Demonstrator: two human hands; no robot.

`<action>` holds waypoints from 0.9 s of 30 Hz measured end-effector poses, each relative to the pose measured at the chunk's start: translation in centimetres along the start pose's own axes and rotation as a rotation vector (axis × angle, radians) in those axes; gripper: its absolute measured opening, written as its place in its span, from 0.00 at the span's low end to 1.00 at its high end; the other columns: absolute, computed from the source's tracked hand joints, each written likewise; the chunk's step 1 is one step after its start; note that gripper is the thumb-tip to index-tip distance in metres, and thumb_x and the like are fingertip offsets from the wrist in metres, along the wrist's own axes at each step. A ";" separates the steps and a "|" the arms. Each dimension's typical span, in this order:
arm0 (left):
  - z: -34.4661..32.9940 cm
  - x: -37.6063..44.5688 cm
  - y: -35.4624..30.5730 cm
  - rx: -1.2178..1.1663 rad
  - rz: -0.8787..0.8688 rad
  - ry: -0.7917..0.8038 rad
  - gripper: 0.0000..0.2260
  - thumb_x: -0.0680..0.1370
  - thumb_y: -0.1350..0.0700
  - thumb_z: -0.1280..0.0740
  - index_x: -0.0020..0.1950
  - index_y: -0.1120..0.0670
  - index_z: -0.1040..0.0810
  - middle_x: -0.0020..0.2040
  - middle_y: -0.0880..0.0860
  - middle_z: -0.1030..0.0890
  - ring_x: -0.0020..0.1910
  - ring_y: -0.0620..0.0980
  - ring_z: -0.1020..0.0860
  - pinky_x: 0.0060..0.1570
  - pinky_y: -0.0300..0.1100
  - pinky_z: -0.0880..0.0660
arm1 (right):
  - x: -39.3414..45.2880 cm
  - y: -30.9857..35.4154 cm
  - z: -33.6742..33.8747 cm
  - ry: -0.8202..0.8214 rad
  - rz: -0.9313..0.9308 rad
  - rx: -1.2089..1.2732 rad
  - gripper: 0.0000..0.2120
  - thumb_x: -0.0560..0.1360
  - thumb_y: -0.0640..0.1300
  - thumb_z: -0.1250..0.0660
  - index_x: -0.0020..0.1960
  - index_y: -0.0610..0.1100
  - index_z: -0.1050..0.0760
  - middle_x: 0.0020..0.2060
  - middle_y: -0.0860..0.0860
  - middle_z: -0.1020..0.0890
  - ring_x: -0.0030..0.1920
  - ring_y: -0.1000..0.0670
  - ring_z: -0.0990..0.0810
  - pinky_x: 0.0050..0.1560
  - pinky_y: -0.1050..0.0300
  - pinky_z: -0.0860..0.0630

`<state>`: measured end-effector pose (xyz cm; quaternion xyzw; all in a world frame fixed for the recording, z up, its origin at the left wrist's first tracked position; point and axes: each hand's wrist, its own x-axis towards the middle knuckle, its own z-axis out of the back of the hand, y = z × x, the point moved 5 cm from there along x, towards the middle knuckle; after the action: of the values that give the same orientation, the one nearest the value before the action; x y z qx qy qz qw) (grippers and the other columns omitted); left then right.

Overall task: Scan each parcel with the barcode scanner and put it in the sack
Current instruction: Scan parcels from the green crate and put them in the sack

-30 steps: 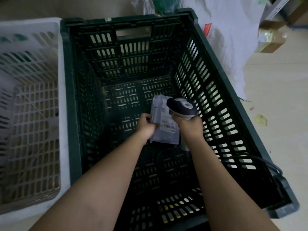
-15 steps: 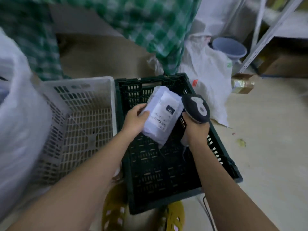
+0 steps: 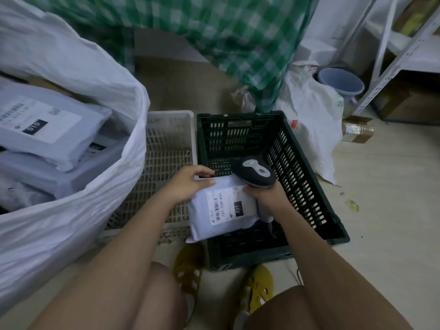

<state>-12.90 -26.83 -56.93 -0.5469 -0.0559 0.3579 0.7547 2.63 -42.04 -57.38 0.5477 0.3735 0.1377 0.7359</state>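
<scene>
Parcel (image 3: 223, 210): one, left hand (image 3: 188, 186) grips it; right hand (image 3: 266, 198) grips scanner (image 3: 253, 172); two crates.

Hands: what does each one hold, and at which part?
The left hand pinches the white parcel at its top left corner. The right hand grips the barcode scanner by its handle.

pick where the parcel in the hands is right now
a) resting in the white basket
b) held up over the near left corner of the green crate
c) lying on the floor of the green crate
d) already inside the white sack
b: the left hand grips the parcel above the green crate rim, label up, while the right hand holds the scanner beside it.
</scene>
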 end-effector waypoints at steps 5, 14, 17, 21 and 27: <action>1.0 0.5 2.1 -0.088 0.110 -0.204 0.21 0.74 0.47 0.28 0.66 0.50 0.26 0.62 0.49 0.25 0.61 0.49 0.27 0.62 0.48 0.30 | 0.8 -0.4 -0.5 -0.021 0.006 -0.023 0.12 0.69 0.36 0.25 0.47 0.46 0.24 0.42 0.54 0.19 0.41 0.58 0.22 0.33 0.71 0.26; -0.8 -0.1 4.0 -0.320 0.389 0.081 0.30 0.74 0.55 0.27 0.71 0.53 0.38 0.63 0.53 0.26 0.56 0.52 0.23 0.44 0.44 0.22 | 1.9 -0.7 1.0 -0.288 0.006 0.144 0.10 0.71 0.34 0.28 0.50 0.42 0.24 0.42 0.50 0.20 0.47 0.48 0.21 0.49 0.55 0.24; 0.0 0.4 3.0 -0.263 0.279 -0.070 0.26 0.76 0.54 0.29 0.72 0.53 0.35 0.63 0.52 0.27 0.57 0.52 0.24 0.47 0.44 0.24 | 1.7 -0.6 1.3 -0.293 0.051 0.062 0.11 0.72 0.36 0.28 0.52 0.42 0.24 0.44 0.50 0.21 0.48 0.50 0.22 0.48 0.58 0.28; 0.9 0.7 1.7 -0.176 0.110 -0.259 0.19 0.79 0.57 0.33 0.69 0.57 0.28 0.62 0.55 0.23 0.53 0.51 0.25 0.47 0.41 0.28 | 1.1 0.6 1.7 -0.190 0.190 -0.083 0.09 0.71 0.37 0.27 0.42 0.49 0.24 0.37 0.57 0.21 0.43 0.54 0.22 0.46 0.60 0.26; 0.3 0.4 0.7 -0.141 0.048 -0.310 0.16 0.79 0.58 0.34 0.66 0.58 0.25 0.55 0.53 0.21 0.49 0.48 0.24 0.42 0.37 0.29 | 0.0 0.8 0.9 0.120 0.308 -0.651 0.12 0.70 0.44 0.26 0.51 0.43 0.22 0.45 0.50 0.17 0.47 0.50 0.20 0.47 0.54 0.22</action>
<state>-13.10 -26.23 -57.50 -0.5380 -0.1834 0.4510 0.6881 3.42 -42.37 -56.58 0.3255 0.2658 0.3903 0.8192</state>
